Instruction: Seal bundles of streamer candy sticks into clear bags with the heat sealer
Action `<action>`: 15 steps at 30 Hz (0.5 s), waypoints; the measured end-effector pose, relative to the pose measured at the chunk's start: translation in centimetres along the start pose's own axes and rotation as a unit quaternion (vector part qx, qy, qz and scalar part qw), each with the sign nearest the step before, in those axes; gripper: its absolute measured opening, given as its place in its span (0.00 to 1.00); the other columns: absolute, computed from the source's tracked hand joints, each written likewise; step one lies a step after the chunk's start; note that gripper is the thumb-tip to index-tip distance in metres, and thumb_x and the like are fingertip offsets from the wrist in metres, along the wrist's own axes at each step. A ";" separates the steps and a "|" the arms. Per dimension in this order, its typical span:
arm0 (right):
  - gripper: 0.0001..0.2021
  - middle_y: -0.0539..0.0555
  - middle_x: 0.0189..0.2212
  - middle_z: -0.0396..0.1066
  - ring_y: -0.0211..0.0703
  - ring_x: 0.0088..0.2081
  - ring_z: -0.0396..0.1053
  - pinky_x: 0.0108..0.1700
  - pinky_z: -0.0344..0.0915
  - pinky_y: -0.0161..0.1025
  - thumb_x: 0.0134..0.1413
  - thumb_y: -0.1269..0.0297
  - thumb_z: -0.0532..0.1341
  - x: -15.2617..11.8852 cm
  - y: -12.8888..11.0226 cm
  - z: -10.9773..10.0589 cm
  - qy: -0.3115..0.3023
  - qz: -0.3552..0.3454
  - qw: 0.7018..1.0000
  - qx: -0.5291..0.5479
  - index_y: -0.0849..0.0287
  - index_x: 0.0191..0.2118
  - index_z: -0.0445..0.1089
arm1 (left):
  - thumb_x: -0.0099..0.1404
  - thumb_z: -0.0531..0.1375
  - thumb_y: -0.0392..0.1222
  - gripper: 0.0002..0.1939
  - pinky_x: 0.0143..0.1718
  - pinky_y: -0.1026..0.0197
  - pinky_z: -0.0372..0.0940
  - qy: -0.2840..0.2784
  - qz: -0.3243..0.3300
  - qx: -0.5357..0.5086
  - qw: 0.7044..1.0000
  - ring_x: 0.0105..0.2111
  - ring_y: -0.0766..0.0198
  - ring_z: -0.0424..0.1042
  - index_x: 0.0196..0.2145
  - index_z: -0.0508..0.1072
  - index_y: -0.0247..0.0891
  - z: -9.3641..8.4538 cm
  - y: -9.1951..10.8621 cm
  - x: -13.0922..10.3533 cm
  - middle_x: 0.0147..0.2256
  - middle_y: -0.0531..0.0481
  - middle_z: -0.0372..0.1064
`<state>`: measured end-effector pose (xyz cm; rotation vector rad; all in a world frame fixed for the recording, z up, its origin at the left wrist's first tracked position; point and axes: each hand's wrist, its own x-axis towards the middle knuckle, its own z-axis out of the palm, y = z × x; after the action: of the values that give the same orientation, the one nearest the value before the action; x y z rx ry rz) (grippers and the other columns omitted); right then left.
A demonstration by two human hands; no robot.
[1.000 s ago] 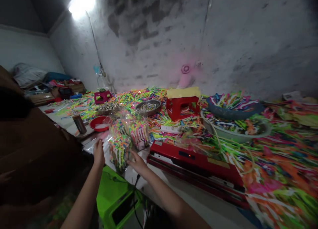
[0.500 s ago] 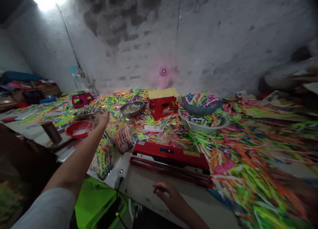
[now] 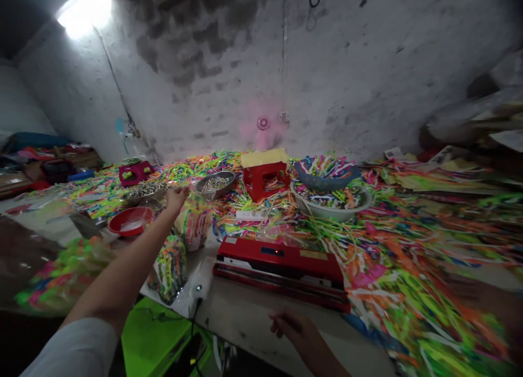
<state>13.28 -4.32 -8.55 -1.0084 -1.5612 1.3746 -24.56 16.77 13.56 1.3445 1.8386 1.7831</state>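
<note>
My left hand (image 3: pixel 176 198) reaches forward over the table, closed at the top of a clear plastic bag (image 3: pixel 194 227) filled with colourful strips. The fingertips are small and partly hidden. A second filled bag (image 3: pixel 169 268) stands just in front of it, under my forearm. My right hand (image 3: pixel 290 328) hovers by the table's front edge with loosely bent fingers and nothing visible in it. Just beyond it lies a red bag sealer (image 3: pixel 281 268) with a small lit light.
Loose bright strips (image 3: pixel 441 306) cover much of the table. Behind stand a red stool (image 3: pixel 265 181), a metal bowl (image 3: pixel 216 185) and a white basin (image 3: pixel 333 208). A red bowl (image 3: pixel 131 222) is left. Another bag of strips (image 3: pixel 69 276) is at far left, blurred. A green box (image 3: pixel 153 339) is below.
My left hand has closed and moved slightly right to the bag, which has shifted a little left. My right hand has moved right and slightly down. The bag at far left has come further into view.
</note>
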 end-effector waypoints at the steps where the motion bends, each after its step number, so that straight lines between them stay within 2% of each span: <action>1: 0.23 0.55 0.30 0.76 0.48 0.32 0.73 0.40 0.68 0.44 0.53 0.39 0.58 0.3 -0.8 -0.2 0.014 -0.006 1.000 -0.007 0.56 0.36 0.75 | 0.58 0.57 0.42 0.10 0.37 0.58 0.69 -0.003 0.004 -0.006 1.000 0.34 0.58 0.76 0.29 0.73 0.30 0.5 1.2 0.1 0.28 0.42 0.75; 3: 0.21 0.55 0.32 0.76 0.50 0.36 0.73 0.42 0.68 0.44 0.52 0.41 0.59 1.0 -2.4 -0.6 0.052 -0.017 0.998 -0.024 0.56 0.36 0.75 | 0.61 0.56 0.41 0.11 0.37 0.61 0.69 -0.011 0.026 -0.018 0.999 0.34 0.60 0.76 0.30 0.74 0.30 0.9 3.8 0.2 0.31 0.42 0.76; 6: 0.22 0.58 0.42 0.76 0.53 0.45 0.72 0.49 0.67 0.47 0.49 0.44 0.62 2.5 -5.1 -0.9 0.107 -0.040 0.993 -0.038 0.55 0.42 0.74 | 0.62 0.57 0.44 0.14 0.37 0.62 0.70 -0.034 0.102 -0.041 0.993 0.34 0.61 0.76 0.33 0.75 0.29 0.0 8.7 -0.8 0.33 0.43 0.77; 8: 0.27 0.60 0.50 0.72 0.54 0.52 0.69 0.54 0.64 0.49 0.47 0.44 0.63 4.0 -7.1 -1.2 0.130 -0.062 0.989 -0.040 0.55 0.50 0.70 | 0.62 0.59 0.48 0.16 0.39 0.61 0.70 -0.063 0.152 -0.057 0.985 0.35 0.61 0.77 0.35 0.76 0.30 -1.0 12.2 -2.6 0.34 0.44 0.77; 11: 0.41 0.63 0.60 0.62 0.56 0.60 0.60 0.61 0.56 0.53 0.40 0.43 0.68 7.0 -10.7 -2.0 0.170 -0.093 0.981 -0.023 0.57 0.59 0.62 | 0.63 0.60 0.50 0.16 0.44 0.56 0.71 -0.114 0.173 -0.094 0.974 0.35 0.61 0.77 0.36 0.75 0.31 -2.2 16.5 -6.4 0.34 0.46 0.77; 13: 0.48 0.65 0.62 0.59 0.58 0.62 0.58 0.61 0.56 0.55 0.35 0.40 0.69 8.5 -13.5 -3.1 0.197 -0.115 0.973 0.020 0.60 0.62 0.59 | 0.65 0.59 0.46 0.13 0.46 0.52 0.70 -0.147 0.167 -0.125 0.967 0.35 0.62 0.77 0.36 0.75 0.31 -2.4 18.0 -9.2 0.33 0.48 0.77; 15: 0.44 0.63 0.59 0.64 0.57 0.60 0.61 0.58 0.60 0.54 0.36 0.39 0.68 8.7 -16.2 -4.2 0.208 -0.143 0.966 0.050 0.59 0.59 0.64 | 0.65 0.58 0.42 0.11 0.47 0.48 0.69 -0.182 0.144 -0.151 0.961 0.35 0.61 0.78 0.35 0.75 0.30 -2.0 18.2 -12.1 0.31 0.49 0.76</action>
<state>13.26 3.81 8.49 -0.9005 -1.2507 0.9578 -11.63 3.42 25.18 1.7363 1.1786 1.7102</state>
